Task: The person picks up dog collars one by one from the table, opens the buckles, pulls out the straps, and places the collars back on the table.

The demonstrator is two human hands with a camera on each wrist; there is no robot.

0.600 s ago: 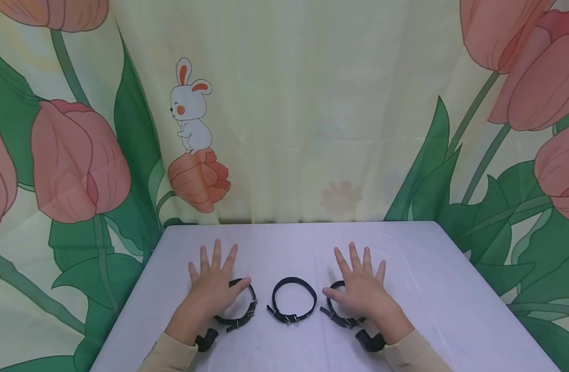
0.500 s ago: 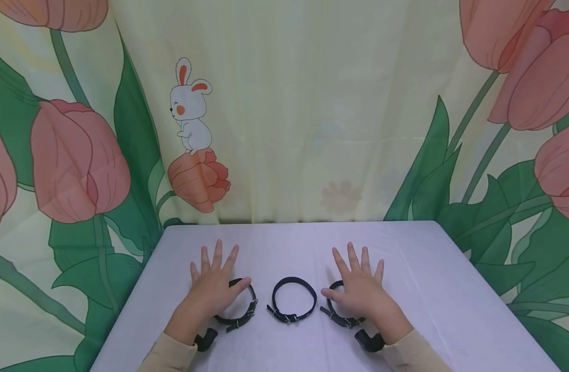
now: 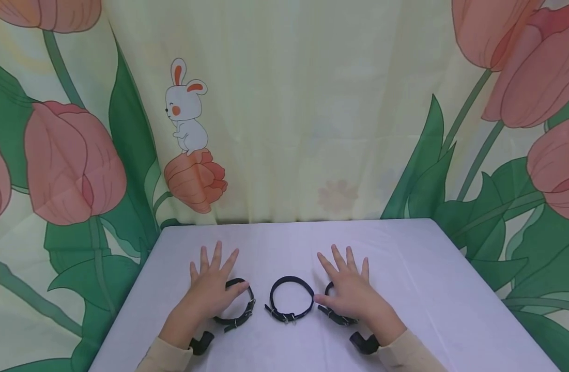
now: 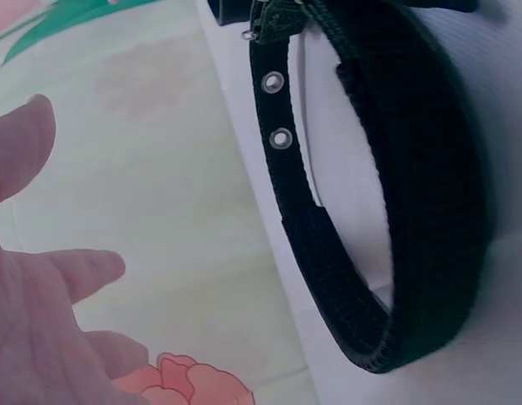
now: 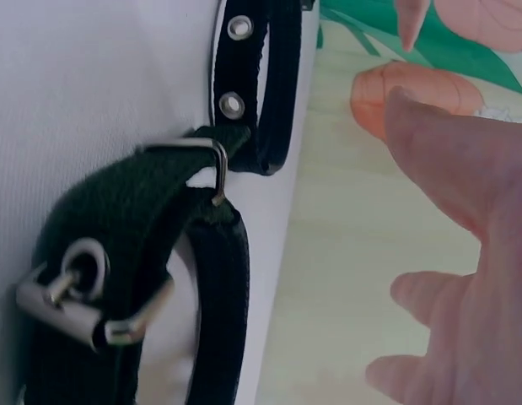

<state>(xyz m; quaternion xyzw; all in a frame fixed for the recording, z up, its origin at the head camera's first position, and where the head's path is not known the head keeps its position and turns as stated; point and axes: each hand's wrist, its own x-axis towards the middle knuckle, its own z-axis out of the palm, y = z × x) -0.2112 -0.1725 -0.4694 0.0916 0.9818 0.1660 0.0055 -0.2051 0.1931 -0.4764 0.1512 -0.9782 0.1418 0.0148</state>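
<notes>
Three black buckled collars lie in a row on the white table. Above the left collar (image 3: 250,305), my left hand (image 3: 210,295) is spread with its fingers straight, covering part of the ring. My right hand (image 3: 351,293) hovers likewise over the right collar (image 3: 338,317), hiding much of it, its thumb tip overlapping the edge of the middle collar (image 3: 292,279) in the head view. Neither hand grips anything. The left wrist view shows a collar band (image 4: 433,186) with metal eyelets, beside the fingers. A metal buckle (image 5: 83,312) and strap appear close up in the right wrist view.
The table (image 3: 293,248) has a white cloth and stands against a curtain (image 3: 293,129) printed with tulips and a rabbit. A black wrist-camera mount shows below each hand, the left mount (image 3: 202,343) and the right mount (image 3: 364,343).
My right hand has shifted left, its thumb coming to overlap the middle collar's edge. The left hand has barely moved. The whole head view has drifted slightly; the collars stay in place.
</notes>
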